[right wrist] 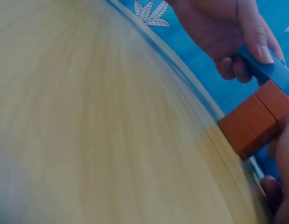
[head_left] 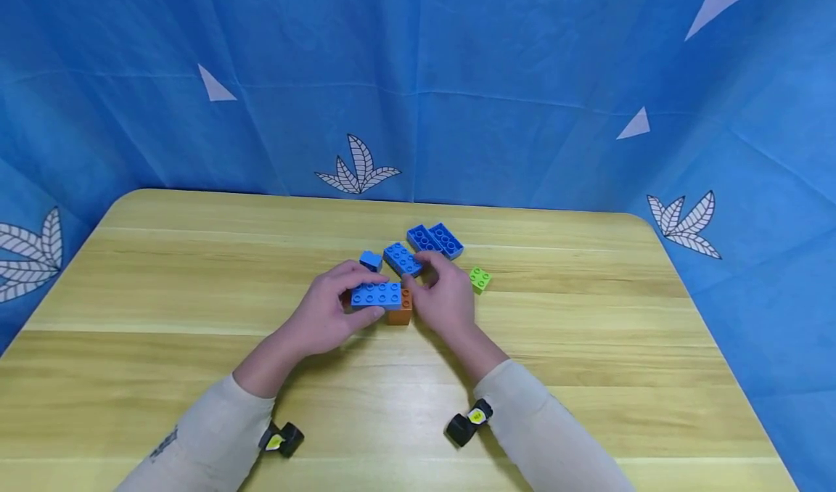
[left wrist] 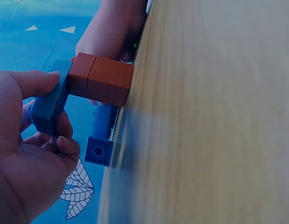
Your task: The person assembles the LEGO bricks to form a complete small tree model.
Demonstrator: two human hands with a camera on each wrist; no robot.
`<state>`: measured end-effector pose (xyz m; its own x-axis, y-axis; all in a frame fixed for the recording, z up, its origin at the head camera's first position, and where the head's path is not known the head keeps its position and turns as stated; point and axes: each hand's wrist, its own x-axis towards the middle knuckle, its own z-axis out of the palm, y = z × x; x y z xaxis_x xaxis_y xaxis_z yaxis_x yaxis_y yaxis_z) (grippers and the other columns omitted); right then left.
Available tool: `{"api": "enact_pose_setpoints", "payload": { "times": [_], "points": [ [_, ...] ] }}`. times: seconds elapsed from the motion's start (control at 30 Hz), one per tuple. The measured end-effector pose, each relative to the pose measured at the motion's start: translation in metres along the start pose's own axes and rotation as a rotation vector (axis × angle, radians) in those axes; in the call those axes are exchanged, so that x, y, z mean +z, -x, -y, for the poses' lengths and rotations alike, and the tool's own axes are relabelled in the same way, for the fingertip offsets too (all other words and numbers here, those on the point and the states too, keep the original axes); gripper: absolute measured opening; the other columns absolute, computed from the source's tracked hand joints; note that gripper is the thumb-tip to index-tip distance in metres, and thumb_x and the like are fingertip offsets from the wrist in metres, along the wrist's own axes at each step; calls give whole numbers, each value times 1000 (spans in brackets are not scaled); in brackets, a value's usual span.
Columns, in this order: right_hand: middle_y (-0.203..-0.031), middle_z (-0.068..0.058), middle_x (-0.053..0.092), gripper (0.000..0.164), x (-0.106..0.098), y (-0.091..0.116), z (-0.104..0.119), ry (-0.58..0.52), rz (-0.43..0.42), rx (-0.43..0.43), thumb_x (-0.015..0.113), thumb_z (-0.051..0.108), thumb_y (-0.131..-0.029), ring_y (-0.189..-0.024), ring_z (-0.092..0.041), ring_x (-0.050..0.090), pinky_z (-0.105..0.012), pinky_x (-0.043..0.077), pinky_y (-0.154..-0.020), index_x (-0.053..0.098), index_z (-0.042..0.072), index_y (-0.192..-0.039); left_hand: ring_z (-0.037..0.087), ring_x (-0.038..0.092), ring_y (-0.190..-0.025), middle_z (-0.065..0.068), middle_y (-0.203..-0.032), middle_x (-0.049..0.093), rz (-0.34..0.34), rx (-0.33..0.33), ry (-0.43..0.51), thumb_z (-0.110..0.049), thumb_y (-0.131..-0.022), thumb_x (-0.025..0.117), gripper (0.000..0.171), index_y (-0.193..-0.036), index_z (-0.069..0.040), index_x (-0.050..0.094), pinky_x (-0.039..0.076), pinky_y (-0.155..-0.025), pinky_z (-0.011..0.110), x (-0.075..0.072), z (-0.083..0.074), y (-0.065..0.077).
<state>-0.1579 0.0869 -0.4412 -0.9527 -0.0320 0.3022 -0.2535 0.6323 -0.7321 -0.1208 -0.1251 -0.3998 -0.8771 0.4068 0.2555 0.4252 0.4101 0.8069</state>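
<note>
My left hand (head_left: pixel 324 316) pinches a light-blue brick with several studs (head_left: pixel 376 296) between thumb and fingers. This brick is at the top of a stack of three orange bricks (left wrist: pixel 101 78); whether its studs are pressed home I cannot tell. The stack stands upright on the table and is partly covered in the head view. Against its right and far side, my right hand (head_left: pixel 447 294) holds the stack, a fingertip showing past it in the left wrist view. Just behind the stack lies a blue brick (head_left: pixel 400 258), close to the right fingers.
A small blue brick (head_left: pixel 371 260) lies behind the left hand. Two blue bricks (head_left: pixel 423 239) lie side by side with their hollow undersides up. Right of the right hand is a lime-green brick (head_left: pixel 480 280). A blue patterned cloth (head_left: pixel 496 115) hangs behind the wooden table (head_left: pixel 196 260).
</note>
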Motion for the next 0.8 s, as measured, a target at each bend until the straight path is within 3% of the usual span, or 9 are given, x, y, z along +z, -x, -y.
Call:
{"api": "enact_pose_setpoints", "payload": {
  "times": [0.07,0.17,0.33,0.57,0.8],
  "points": [
    [-98,-2,70,28,-2,1,-3,-136,3,-23,76,14,-88,-72,-14,64,-29,54,-64,71,11,-116,19,51,-85,-2,-112,59,0,-3,-1,-16,-89,78,35,-123,-15,71,43,-65,32,0,0,0],
    [-107,-7,70,27,-7,5,-5,-323,5,-40,71,4,-89,-81,-17,68,-29,56,-72,72,6,-116,19,51,-86,-1,-112,59,-2,-8,-3,-15,-88,79,35,-122,-14,71,43,-65,33,0,0,0],
    [-115,-14,65,30,-18,12,-5,-555,8,18,67,-8,-87,-83,-26,67,-30,57,-72,72,-1,-115,20,51,-85,-2,-112,59,-2,-16,-4,-15,-88,79,36,-124,-15,71,42,-65,33,0,0,0],
    [-113,-23,61,31,-28,20,-5,-873,4,79,66,-21,-82,-80,-21,65,-29,57,-70,65,-12,-111,19,52,-86,-3,-112,59,-2,-22,10,-14,-88,79,37,-124,-15,71,42,-65,32,-1,2,0],
    [-98,-10,63,30,-33,26,-7,-952,-26,53,71,-17,-82,-66,-11,47,-16,42,-56,60,-18,-110,19,51,-83,-3,-112,60,-6,-14,5,-13,-87,79,36,-123,-14,71,42,-64,32,-1,2,0]
  ]
}}
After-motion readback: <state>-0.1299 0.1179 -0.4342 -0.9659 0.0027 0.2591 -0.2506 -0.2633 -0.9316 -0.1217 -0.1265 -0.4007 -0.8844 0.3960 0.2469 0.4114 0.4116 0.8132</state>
